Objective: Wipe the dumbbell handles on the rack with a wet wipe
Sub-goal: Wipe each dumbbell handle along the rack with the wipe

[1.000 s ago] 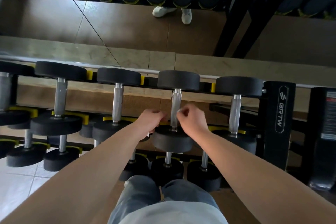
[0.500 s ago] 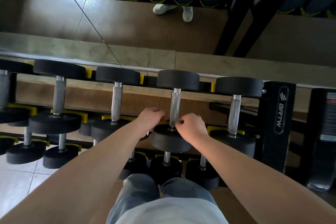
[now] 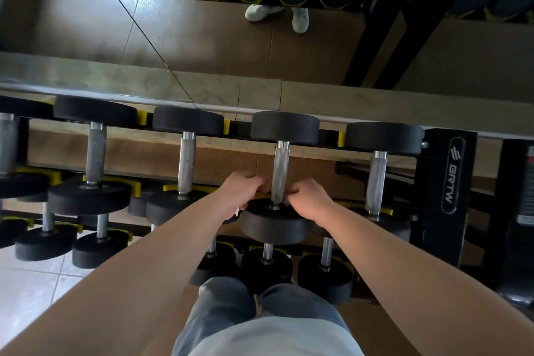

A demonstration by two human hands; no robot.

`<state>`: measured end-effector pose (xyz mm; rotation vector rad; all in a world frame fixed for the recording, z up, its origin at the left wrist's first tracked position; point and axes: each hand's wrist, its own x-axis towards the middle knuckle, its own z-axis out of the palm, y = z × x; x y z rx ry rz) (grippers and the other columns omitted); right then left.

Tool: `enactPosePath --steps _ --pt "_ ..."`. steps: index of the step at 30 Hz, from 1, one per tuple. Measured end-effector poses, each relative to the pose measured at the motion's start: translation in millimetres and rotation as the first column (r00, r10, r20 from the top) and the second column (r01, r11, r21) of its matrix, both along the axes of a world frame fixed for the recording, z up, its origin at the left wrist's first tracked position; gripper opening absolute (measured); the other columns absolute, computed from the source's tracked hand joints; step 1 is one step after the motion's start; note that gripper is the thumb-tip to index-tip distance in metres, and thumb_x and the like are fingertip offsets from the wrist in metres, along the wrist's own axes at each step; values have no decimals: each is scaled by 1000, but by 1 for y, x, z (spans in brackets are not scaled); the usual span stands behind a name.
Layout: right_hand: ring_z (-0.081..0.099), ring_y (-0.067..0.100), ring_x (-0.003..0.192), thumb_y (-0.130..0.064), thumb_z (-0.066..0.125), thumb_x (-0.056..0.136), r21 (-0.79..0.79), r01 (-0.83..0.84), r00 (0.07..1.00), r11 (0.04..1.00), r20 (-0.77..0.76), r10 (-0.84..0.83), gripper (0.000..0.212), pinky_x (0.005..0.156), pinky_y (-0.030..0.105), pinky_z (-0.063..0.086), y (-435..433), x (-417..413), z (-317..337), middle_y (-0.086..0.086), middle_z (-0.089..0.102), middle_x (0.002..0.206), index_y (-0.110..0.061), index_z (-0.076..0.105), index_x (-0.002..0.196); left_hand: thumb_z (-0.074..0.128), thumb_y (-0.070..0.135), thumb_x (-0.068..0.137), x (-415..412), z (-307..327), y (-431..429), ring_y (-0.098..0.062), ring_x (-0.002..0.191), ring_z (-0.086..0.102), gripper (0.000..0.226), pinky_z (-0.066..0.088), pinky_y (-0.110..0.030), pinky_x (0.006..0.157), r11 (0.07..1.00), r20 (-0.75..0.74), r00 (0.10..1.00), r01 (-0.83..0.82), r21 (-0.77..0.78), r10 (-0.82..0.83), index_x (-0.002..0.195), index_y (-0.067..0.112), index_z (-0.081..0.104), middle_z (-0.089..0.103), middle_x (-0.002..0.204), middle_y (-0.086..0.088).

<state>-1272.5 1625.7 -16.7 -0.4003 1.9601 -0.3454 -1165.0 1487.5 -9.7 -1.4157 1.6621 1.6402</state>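
Nearest us, below the handle we take as our landmark, our knees in blue jeans (image 3: 228, 306) stand against a lower row of smaller dumbbells (image 3: 267, 269). Both bare forearms reach up to the near end of that handle (image 3: 281, 170). It is the steel bar of a dumbbell (image 3: 284, 128) lying across the top tier of the rack (image 3: 452, 176). Our left hand (image 3: 242, 191) is curled just left of the handle, and a white scrap of wet wipe (image 3: 237, 212) peeks from under its heel. Our right hand (image 3: 310, 201) is curled just right of the handle, fingertips touching the steel; whether it pinches anything we cannot tell. Neighbouring dumbbells (image 3: 186, 165) lie left and right of the handle. Beyond the handle, a mirror (image 3: 202, 37) shows white shoes (image 3: 263, 12).
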Motion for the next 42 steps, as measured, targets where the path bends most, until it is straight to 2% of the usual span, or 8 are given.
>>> enactPosePath --steps 5,9,17,23,33,36,39,42 --pt "65 13 86 -10 60 99 -95 276 961 957 9 -276 15 63 23 47 -17 -16 -5 2 70 101 -16 73 104 57 33 103 -5 2 1 -12 63 46 21 36 -25 53 1000 40 999 -18 3 18 113 18 69 54 72 4" --pt "61 12 99 -6 56 100 -295 480 874 826 82 -479 28 96 37 52 -32 -35 -5 -2 69 114 -20 71 119 60 25 101 -1 -3 0 -9 55 43 17 35 -19 42 998 36 997 -65 27 64 114 15 67 57 79 -4" --pt "60 9 92 -13 57 101 -63 -109 988 992 102 115 23 77 28 47 5 -16 -14 3 69 121 -17 70 120 69 7 91 6 -8 -4 -13 67 51 25 42 -23 55 989 -22 992 -126 74 128 113 17 68 62 90 -7" --pt "60 22 88 -8 55 102 -255 556 827 791 264 -496 25 75 34 52 -26 -39 -2 3 68 111 -28 67 108 60 3 97 9 -13 -7 -18 108 61 30 51 -39 103 977 -63 978 -190 98 197 120 21 67 64 125 -4" --pt "59 11 93 -12 54 102 -46 -62 983 997 169 69 26 78 29 50 2 -22 -3 -2 66 119 -19 67 125 47 20 108 8 -5 -12 -13 63 55 29 43 -20 46 921 -121 915 -370 127 384 133 30 58 65 104 -9" --pt "58 12 82 -13 56 102 -92 229 954 969 218 -205 25 70 29 50 -8 -29 -3 -3 64 101 -19 65 125 58 26 103 10 -8 -14 -11 59 45 37 38 -21 47 976 -119 970 -207 70 214 139 23 55 60 97 -6" --pt "52 14 67 -10 55 103 -211 666 733 716 361 -576 22 60 29 46 -23 -41 0 9 70 110 -21 68 117 63 30 99 9 -6 -11 -16 69 52 39 45 -23 57 996 -84 994 -79 -35 76 137 23 57 64 111 -6" --pt "62 19 80 -14 55 104 -242 510 857 826 228 -462 19 64 28 50 -22 -40 -2 0 69 112 -26 66 113 57 33 102 8 -5 -7 -13 62 46 37 39 -22 49 995 -51 994 -96 -37 94 138 24 55 60 97 -5"
